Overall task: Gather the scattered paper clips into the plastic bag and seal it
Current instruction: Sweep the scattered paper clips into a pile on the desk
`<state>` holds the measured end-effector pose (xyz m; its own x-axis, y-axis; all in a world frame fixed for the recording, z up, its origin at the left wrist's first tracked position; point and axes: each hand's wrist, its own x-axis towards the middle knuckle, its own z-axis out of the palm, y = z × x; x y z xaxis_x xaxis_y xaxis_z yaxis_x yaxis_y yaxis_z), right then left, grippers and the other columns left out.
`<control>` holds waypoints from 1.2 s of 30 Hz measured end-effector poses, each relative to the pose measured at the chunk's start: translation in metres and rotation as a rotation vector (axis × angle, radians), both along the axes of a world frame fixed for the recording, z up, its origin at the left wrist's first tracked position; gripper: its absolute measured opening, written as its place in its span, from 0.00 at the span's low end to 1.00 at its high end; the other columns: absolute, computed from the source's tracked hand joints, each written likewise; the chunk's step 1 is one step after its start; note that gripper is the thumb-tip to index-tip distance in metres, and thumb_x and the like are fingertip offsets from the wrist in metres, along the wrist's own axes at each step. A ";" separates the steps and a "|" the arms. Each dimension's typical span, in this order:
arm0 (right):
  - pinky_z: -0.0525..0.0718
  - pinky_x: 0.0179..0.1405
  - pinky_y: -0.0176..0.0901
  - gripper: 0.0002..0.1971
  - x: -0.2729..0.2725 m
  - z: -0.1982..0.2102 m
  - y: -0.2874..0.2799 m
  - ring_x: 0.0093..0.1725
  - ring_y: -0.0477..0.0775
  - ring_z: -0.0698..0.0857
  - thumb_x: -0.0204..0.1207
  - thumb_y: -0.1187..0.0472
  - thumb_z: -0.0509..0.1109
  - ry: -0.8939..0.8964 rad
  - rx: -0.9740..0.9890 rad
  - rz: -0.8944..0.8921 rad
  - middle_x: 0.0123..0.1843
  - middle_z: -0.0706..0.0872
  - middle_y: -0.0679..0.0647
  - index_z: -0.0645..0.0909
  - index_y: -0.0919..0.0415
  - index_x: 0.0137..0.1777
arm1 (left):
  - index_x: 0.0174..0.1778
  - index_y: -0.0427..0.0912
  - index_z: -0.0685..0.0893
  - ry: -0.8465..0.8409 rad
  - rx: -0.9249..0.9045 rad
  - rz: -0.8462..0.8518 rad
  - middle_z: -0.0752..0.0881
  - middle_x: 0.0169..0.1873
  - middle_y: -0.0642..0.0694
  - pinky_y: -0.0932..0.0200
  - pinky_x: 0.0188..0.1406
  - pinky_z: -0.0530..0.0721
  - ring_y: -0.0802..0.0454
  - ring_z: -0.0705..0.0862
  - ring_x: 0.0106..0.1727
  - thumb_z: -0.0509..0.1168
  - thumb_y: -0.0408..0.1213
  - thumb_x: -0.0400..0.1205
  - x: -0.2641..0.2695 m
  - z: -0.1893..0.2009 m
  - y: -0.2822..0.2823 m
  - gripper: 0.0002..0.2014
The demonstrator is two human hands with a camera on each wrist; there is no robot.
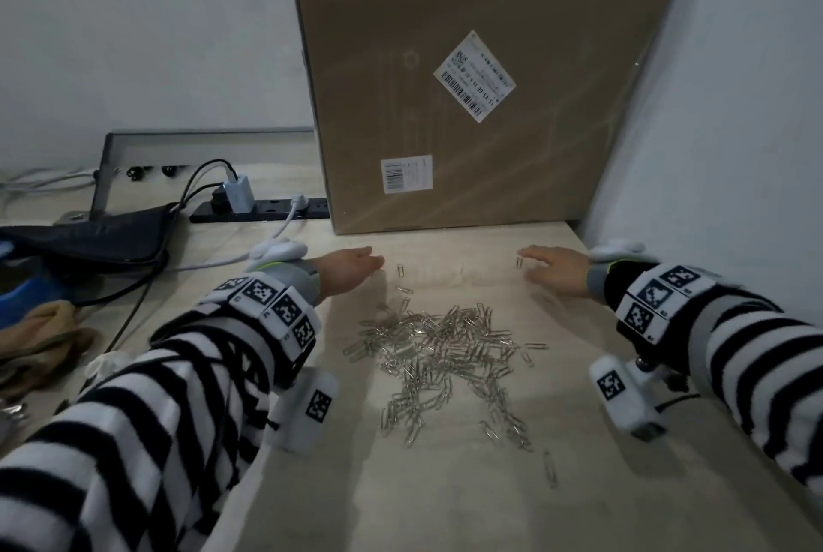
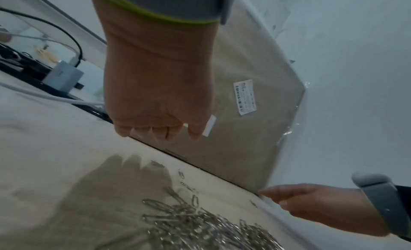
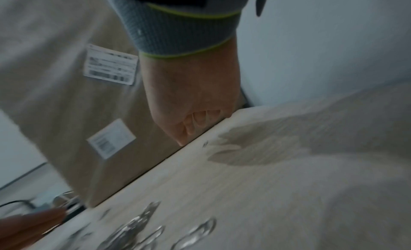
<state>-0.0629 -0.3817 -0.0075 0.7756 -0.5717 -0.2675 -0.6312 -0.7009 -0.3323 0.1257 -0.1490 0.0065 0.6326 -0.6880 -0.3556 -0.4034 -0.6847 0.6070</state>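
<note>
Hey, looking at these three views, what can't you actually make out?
- Plastic bag: not clearly visible in any view.
- Paper clips: overlapping in the heap in the head view, impossible to count; smeared by motion blur in the right wrist view.
- Cardboard box: top cut off by the head view's edge; label print too small.
- Left hand and right hand: fingers foreshortened in the wrist views.

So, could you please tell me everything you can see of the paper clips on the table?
The paper clips are thin silver wire loops, metal by their look, lying flat in a loose tangled heap on the pale wood-grain table. Strays lie beyond the heap on its near and far sides. The left hand and the right hand flank them; neither holds any.
</note>
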 end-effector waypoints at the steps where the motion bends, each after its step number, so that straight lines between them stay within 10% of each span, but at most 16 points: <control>1: 0.56 0.80 0.42 0.29 0.004 -0.002 -0.006 0.85 0.56 0.57 0.85 0.55 0.57 0.063 -0.010 -0.024 0.86 0.54 0.56 0.55 0.58 0.83 | 0.83 0.46 0.59 0.000 0.028 0.013 0.62 0.83 0.44 0.53 0.80 0.60 0.43 0.68 0.80 0.52 0.52 0.87 0.005 -0.002 -0.002 0.29; 8: 0.49 0.84 0.49 0.32 0.045 -0.017 0.003 0.86 0.60 0.46 0.87 0.49 0.48 0.258 -0.013 0.107 0.87 0.41 0.59 0.42 0.64 0.84 | 0.80 0.34 0.64 -0.007 0.136 -0.134 0.64 0.81 0.36 0.52 0.80 0.60 0.40 0.62 0.82 0.43 0.42 0.90 -0.002 -0.012 -0.035 0.24; 12: 0.42 0.83 0.47 0.31 0.057 -0.024 0.031 0.86 0.56 0.40 0.87 0.51 0.48 0.230 0.054 0.250 0.87 0.39 0.55 0.41 0.59 0.85 | 0.50 0.35 0.84 0.104 0.096 -0.187 0.85 0.47 0.30 0.50 0.56 0.76 0.35 0.81 0.52 0.45 0.49 0.89 -0.014 -0.021 -0.054 0.26; 16: 0.41 0.83 0.45 0.30 0.040 -0.025 0.066 0.86 0.55 0.39 0.88 0.55 0.48 0.225 0.118 0.332 0.86 0.39 0.57 0.41 0.61 0.84 | 0.83 0.43 0.59 0.073 0.168 -0.241 0.58 0.84 0.41 0.51 0.82 0.51 0.45 0.58 0.84 0.45 0.51 0.88 -0.030 -0.024 -0.041 0.28; 22: 0.44 0.83 0.39 0.27 -0.011 -0.019 0.116 0.86 0.48 0.47 0.87 0.55 0.51 0.132 0.222 0.358 0.87 0.48 0.50 0.50 0.55 0.84 | 0.80 0.46 0.67 0.113 0.154 -0.338 0.67 0.81 0.46 0.46 0.82 0.60 0.46 0.67 0.80 0.50 0.59 0.85 -0.063 -0.023 -0.001 0.31; 27: 0.49 0.81 0.36 0.24 -0.048 0.000 0.121 0.85 0.48 0.53 0.86 0.58 0.55 -0.104 0.199 0.175 0.86 0.55 0.52 0.60 0.57 0.82 | 0.80 0.42 0.67 0.037 -0.107 -0.154 0.67 0.81 0.47 0.59 0.78 0.60 0.48 0.66 0.81 0.54 0.46 0.88 -0.066 -0.008 0.036 0.25; 32: 0.55 0.81 0.42 0.31 -0.089 0.011 0.121 0.86 0.57 0.53 0.87 0.51 0.50 0.144 0.119 -0.056 0.87 0.47 0.60 0.47 0.65 0.84 | 0.83 0.39 0.59 0.125 -0.114 0.059 0.59 0.84 0.43 0.50 0.82 0.59 0.44 0.60 0.84 0.53 0.49 0.87 -0.065 -0.017 0.072 0.29; 36: 0.67 0.71 0.46 0.29 -0.096 -0.004 0.147 0.80 0.61 0.65 0.86 0.51 0.50 0.149 0.140 -0.078 0.83 0.59 0.63 0.55 0.68 0.81 | 0.79 0.34 0.66 0.243 -0.164 0.059 0.66 0.80 0.39 0.51 0.81 0.61 0.44 0.67 0.80 0.54 0.45 0.88 -0.089 -0.029 0.074 0.26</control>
